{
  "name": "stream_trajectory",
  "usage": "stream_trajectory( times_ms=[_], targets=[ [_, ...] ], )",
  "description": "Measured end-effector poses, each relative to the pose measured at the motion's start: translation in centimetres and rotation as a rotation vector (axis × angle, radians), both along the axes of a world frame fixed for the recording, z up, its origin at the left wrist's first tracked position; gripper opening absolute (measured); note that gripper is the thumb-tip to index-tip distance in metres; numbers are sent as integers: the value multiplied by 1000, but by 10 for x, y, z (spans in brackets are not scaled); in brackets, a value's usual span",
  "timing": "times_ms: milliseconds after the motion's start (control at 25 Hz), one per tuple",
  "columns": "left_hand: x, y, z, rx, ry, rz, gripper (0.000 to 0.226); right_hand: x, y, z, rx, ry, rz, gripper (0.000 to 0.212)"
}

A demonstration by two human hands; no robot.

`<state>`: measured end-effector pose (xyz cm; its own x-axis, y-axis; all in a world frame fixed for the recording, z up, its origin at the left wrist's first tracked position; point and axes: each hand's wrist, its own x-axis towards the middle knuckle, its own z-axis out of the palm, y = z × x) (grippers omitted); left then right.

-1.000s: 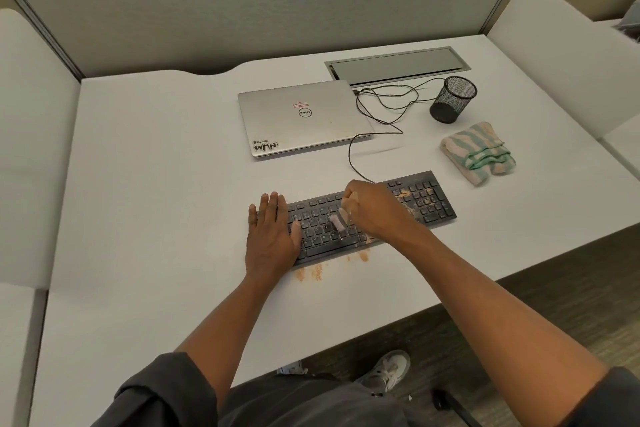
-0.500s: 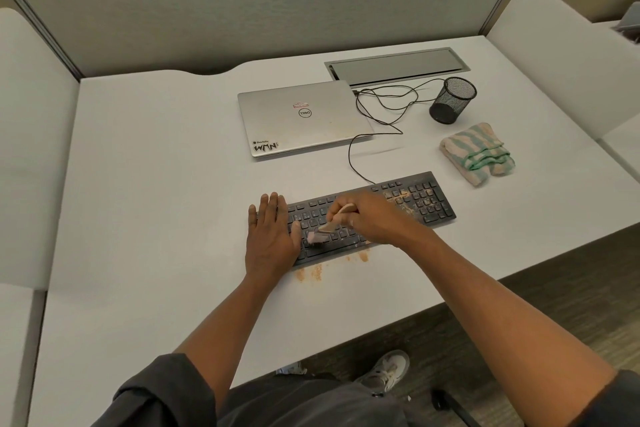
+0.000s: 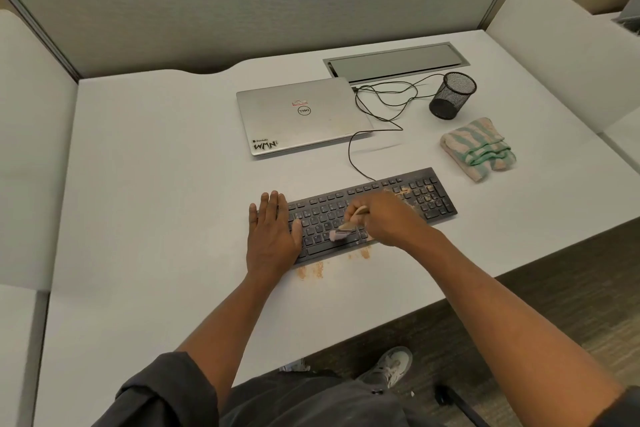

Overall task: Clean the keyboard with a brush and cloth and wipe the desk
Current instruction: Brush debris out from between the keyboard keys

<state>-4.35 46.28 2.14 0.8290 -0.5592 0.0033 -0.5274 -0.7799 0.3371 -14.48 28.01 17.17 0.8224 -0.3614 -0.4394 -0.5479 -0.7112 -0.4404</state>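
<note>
A black keyboard (image 3: pixel 426 196) lies near the front of the white desk (image 3: pixel 156 184), with tan dust on its right keys. My left hand (image 3: pixel 272 236) rests flat on the keyboard's left end, fingers straight. My right hand (image 3: pixel 384 218) grips a small brush (image 3: pixel 346 227) with a pale wooden handle; its pink bristles touch the lower middle keys. Tan dust patches (image 3: pixel 311 270) lie on the desk just in front of the keyboard. A folded green and beige striped cloth (image 3: pixel 479 147) sits to the right, beyond the keyboard.
A closed silver laptop (image 3: pixel 301 114) lies behind the keyboard, with a black cable (image 3: pixel 360 135) looping to it. A black mesh pen cup (image 3: pixel 452 95) stands at the back right, near a metal cable hatch (image 3: pixel 394 61). Padded partitions enclose the desk.
My right hand swept the brush leftward and downward across the middle keys, then back slightly right. My left hand stayed on the keyboard's left end.
</note>
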Motion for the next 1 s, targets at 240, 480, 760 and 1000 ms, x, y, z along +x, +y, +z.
stream_trajectory(
  times_ms=[240,480,760,1000],
  targets=[
    [0,1,0,2,-3,0,81,-22,-13,7,-18,-126,-131,16],
    [0,1,-1,-2,-2,-2,80,-41,-5,-11,-71,-78,-133,20],
    [0,0,0,-7,-5,-2,78,-40,-10,-7,44,-220,-219,12],
    [0,0,2,5,3,-6,81,-39,-17,-10,-84,-192,-315,12]
  ],
)
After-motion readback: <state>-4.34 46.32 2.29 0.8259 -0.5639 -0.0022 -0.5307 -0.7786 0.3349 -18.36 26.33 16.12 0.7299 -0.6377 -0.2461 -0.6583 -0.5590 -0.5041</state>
